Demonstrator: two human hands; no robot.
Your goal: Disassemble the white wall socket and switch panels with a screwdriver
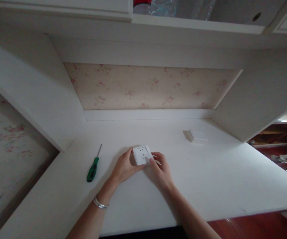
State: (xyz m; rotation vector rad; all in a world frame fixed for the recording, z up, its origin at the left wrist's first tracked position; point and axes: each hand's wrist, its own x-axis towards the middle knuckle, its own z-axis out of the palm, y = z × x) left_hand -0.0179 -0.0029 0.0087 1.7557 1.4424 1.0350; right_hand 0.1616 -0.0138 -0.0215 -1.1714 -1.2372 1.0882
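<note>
A white wall socket [142,154] lies face up on the white desk [208,186], near its middle. My left hand [124,167] grips the socket's left edge, fingers curled round it. From the right, my right hand [161,171] holds the socket's lower right corner, thumb pressed on its face. A silver bangle sits on my left wrist. A green-handled screwdriver [93,167] rests on the desk to the left of my hands, untouched.
A second white switch plate [197,136] lies at the back right of the desk. White side panels and a floral back wall [145,87] enclose the desk, with a shelf [198,23] overhead. Dark red floor shows to the right.
</note>
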